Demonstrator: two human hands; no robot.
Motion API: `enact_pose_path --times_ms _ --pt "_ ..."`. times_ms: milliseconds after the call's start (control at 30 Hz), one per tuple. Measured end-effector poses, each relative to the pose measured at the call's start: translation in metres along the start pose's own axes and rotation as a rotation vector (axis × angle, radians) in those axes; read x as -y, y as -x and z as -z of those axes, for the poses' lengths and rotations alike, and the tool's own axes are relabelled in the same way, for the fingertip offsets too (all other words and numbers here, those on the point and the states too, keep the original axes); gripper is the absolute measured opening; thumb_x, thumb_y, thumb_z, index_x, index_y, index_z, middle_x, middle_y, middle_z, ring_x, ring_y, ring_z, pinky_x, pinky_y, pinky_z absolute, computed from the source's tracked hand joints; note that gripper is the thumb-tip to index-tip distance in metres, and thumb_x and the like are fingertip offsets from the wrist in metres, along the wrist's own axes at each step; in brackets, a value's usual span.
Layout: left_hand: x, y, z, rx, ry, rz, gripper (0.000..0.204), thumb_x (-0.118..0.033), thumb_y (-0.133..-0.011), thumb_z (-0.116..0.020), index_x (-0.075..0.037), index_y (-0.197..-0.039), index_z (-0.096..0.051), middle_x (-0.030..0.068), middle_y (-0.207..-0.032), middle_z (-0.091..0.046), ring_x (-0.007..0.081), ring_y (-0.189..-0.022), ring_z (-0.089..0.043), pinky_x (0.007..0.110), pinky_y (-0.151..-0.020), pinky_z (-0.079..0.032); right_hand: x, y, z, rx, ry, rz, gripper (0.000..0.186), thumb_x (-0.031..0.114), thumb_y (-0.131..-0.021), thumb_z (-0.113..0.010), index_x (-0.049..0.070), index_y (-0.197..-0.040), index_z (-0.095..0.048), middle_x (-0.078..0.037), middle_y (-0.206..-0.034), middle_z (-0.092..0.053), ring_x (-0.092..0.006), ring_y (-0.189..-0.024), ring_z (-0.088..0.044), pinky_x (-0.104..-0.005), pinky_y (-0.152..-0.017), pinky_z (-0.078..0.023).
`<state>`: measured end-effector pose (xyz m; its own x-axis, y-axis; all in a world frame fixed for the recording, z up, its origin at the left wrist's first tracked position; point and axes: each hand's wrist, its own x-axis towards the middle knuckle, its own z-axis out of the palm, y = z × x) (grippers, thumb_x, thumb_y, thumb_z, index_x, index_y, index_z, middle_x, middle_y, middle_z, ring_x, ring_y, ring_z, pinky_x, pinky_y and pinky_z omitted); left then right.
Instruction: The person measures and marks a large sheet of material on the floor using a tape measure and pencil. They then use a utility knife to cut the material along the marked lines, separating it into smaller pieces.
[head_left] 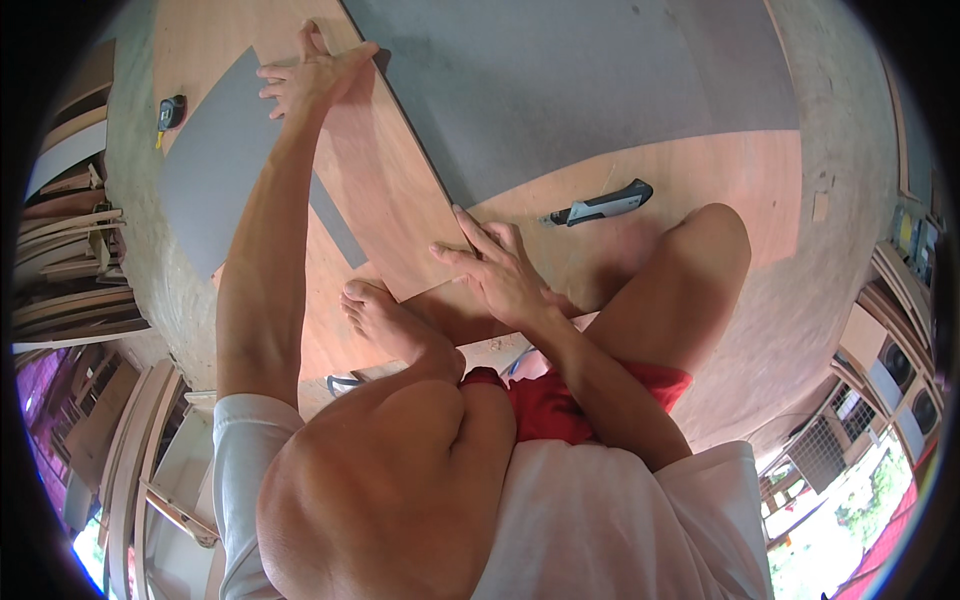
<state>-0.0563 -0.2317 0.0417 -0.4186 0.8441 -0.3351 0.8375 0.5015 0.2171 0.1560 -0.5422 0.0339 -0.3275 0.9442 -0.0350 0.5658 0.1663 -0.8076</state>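
My left hand lies spread on a long plywood board; its thumb reaches the board's edge beside a small dark piece. At the near end of that board is my right hand. Its index finger points along the edge and the thumb rests apart on the wood; the other fingers are partly hidden. The board lies along the side of a large dark grey sheet. A utility knife with a grey and black handle lies right of my right hand, on a larger plywood sheet.
Another grey sheet and a narrow grey strip lie to the left. A tape measure sits at the far left. My bare foot is by the board's near end. Stacked wood offcuts line the left side.
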Motion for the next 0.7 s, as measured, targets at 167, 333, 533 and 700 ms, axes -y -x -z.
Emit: enact_pose_path --times_ms 167,333,533,700 --pt "0.000 -0.002 -0.001 -0.009 -0.008 0.004 0.119 -0.077 -0.069 -0.077 -0.042 -0.164 -0.016 0.0441 -0.166 0.006 0.0647 -0.154 -0.002 0.079 -0.115 -0.020 0.003 -0.001 0.005 0.028 0.024 -0.014 0.061 -0.001 -0.079 -0.075 0.023 -0.135 -0.074 -0.016 -0.166 -0.041 -0.0346 -0.119 -0.049 -0.0394 -0.104 -0.052" --pt "-0.002 0.000 0.001 -0.002 0.015 -0.003 0.119 -0.076 -0.068 -0.079 -0.044 -0.164 -0.016 0.0435 -0.166 0.006 0.0641 -0.154 -0.002 0.079 -0.116 -0.020 -0.003 0.000 0.000 0.026 -0.020 -0.014 0.060 0.001 -0.082 -0.070 0.025 -0.137 -0.073 -0.016 -0.166 -0.042 -0.0327 -0.112 -0.045 -0.0401 -0.105 -0.046" --pt "-0.005 0.002 0.003 0.000 -0.003 0.044 0.119 -0.073 -0.068 -0.080 -0.044 -0.164 -0.016 0.0424 -0.166 0.008 0.0630 -0.155 -0.002 0.077 -0.117 -0.020 0.002 -0.002 0.006 0.061 -0.020 -0.034 0.057 0.001 -0.083 -0.070 0.025 -0.135 -0.074 -0.016 -0.165 -0.044 -0.0347 -0.114 -0.047 -0.0418 -0.104 -0.048" --pt "-0.014 0.009 0.011 0.031 0.021 0.059 0.120 -0.064 -0.068 -0.082 -0.041 -0.166 -0.015 0.0429 -0.166 0.009 0.0635 -0.154 -0.001 0.075 -0.118 -0.018 -0.008 -0.002 0.009 0.060 0.094 0.039 0.055 0.007 -0.082 -0.077 0.024 -0.134 -0.075 -0.016 -0.164 -0.044 -0.0372 -0.115 -0.048 -0.0451 -0.103 -0.049"
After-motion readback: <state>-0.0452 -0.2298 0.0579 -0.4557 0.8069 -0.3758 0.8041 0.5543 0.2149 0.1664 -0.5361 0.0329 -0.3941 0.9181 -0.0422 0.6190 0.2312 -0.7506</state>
